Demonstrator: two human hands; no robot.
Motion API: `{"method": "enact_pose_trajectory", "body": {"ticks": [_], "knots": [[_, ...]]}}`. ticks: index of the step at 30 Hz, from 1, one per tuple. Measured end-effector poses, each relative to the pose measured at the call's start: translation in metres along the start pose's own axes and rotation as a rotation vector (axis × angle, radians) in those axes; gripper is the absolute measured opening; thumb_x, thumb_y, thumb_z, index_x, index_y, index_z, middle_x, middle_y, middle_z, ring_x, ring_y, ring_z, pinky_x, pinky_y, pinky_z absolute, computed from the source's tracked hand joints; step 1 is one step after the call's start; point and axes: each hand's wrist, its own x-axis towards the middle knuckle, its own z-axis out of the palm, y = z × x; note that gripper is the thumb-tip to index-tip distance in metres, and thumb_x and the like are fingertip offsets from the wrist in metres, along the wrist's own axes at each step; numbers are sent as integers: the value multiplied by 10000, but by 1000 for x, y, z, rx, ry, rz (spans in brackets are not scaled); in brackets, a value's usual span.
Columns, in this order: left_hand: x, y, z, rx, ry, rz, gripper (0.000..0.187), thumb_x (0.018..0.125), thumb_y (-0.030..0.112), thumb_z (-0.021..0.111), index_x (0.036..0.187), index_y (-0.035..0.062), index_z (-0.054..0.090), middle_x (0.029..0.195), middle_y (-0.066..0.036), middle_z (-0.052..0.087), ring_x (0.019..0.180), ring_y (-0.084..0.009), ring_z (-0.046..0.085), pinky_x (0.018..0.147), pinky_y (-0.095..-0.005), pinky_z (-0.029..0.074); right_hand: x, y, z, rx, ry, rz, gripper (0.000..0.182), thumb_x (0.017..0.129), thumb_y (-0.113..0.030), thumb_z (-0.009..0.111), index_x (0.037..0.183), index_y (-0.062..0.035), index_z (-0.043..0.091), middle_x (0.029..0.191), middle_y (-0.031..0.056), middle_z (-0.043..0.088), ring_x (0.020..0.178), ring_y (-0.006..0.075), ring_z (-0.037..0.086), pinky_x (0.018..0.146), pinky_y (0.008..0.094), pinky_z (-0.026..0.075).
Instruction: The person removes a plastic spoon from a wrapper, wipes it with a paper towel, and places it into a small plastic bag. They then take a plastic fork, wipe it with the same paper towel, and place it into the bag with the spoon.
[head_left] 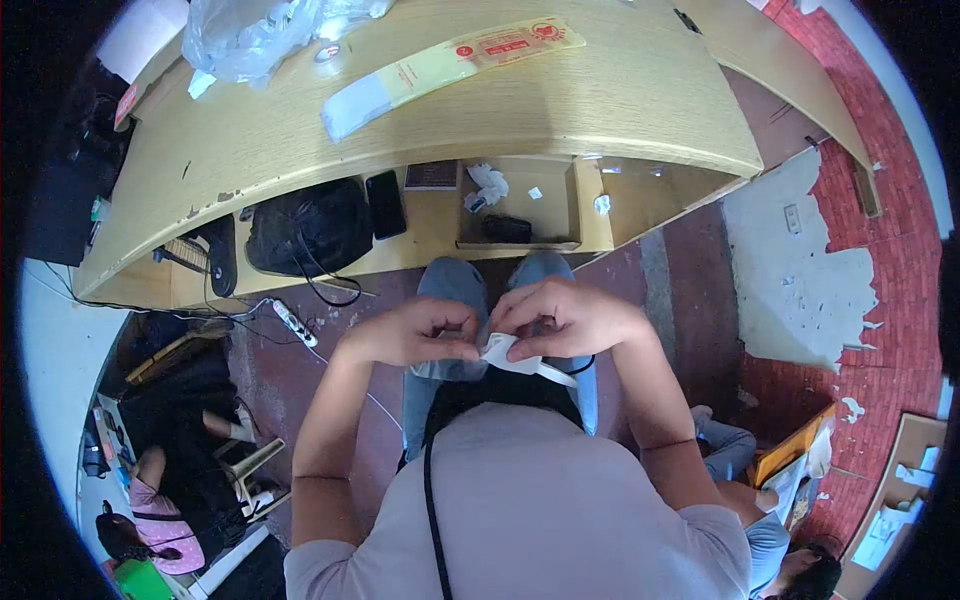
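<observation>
Over the lap, my right hand (568, 318) is closed on a small white object (512, 355), its fingers pinched round the top and side. A white strap or loop (556, 375) extends to the right below it. My left hand (430, 332) is pinched at the object's left side, on something thin and clear that I cannot make out. The two hands are close together, just in front of the shirt. A black cord (432, 500) hangs down the shirt.
Ahead is a wooden desk (640, 90) with a yellow packet (455, 70), plastic bag (240, 45) and tape roll (328, 58). Its shelf holds a black bag (310, 228), phone (385, 205) and open box (548, 205). People sit at lower left (165, 520) and lower right (768, 545).
</observation>
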Motion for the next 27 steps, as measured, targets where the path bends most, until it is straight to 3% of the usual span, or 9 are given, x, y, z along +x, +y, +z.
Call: {"method": "enact_pose_trajectory", "body": {"ticks": [3, 6, 12, 15, 18, 20, 21, 23, 27], "knots": [[-8, 22, -2, -166, 37, -52, 185, 872, 195, 621, 921, 17, 610, 758, -26, 621, 711, -79, 552, 647, -245, 439, -2, 2, -4, -45, -51, 6, 230, 771, -118, 688, 948, 19, 636, 908, 95, 627, 766, 181, 614, 642, 278, 485], [-13, 22, -5, -104, 98, 68, 154, 870, 151, 617, 948, 19, 628, 817, -42, 653, 762, -89, 581, 673, -249, 452, -6, 7, -5, 26, -5, -8, 232, 773, -113, 688, 960, 16, 640, 911, 87, 629, 773, 170, 611, 646, 275, 484], [-9, 20, 1, 91, 146, 95, 209, 828, 159, 655, 992, 29, 646, 883, -91, 666, 848, -208, 640, 759, -300, 485, -7, 1, -10, 23, 33, -6, 225, 774, -105, 683, 955, 22, 642, 912, 89, 629, 776, 171, 611, 659, 274, 487], [9, 25, 15, 311, 285, 312, 244, 794, 191, 688, 983, 41, 655, 860, -103, 660, 866, -257, 636, 782, -324, 486, -1, -1, -8, -14, 20, -11, 220, 772, -100, 682, 948, 27, 643, 908, 91, 627, 772, 176, 610, 666, 277, 488], [22, 16, 22, 317, 306, 370, 273, 798, 222, 689, 999, 42, 644, 804, -91, 653, 793, -231, 647, 710, -312, 506, 1, -1, -8, 0, 14, 24, 214, 766, -80, 686, 940, 37, 641, 912, 96, 629, 807, 175, 610, 699, 284, 492], [22, 9, 25, -57, 142, -4, 227, 847, 203, 638, 1021, 57, 635, 745, -57, 634, 653, -154, 628, 587, -273, 505, -8, -4, -12, 44, 73, 66, 208, 769, -61, 682, 946, 40, 641, 942, 104, 633, 843, 172, 608, 728, 287, 492], [23, 4, 28, -57, 139, -3, 227, 847, 203, 638, 1021, 57, 635, 745, -57, 634, 653, -154, 628, 587, -273, 505, -13, -5, -14, 91, 129, 106, 203, 771, -41, 677, 952, 43, 640, 972, 111, 638, 880, 169, 606, 758, 291, 491], [24, 0, 32, -229, 294, 34, 193, 893, 187, 577, 1041, 73, 629, 715, -22, 614, 562, -70, 576, 468, -213, 460, -21, 6, -16, 170, 217, 23, 199, 775, -21, 670, 962, 40, 641, 1011, 122, 636, 915, 167, 600, 784, 291, 486], [24, 17, 35, -319, 409, -33, 172, 918, 167, 536, 1036, 89, 634, 700, -3, 593, 542, -42, 539, 426, -183, 414, -36, 12, -22, 311, 396, -32, 233, 785, 28, 646, 1016, 41, 633, 1088, 124, 626, 964, 167, 590, 825, 284, 473]]}}
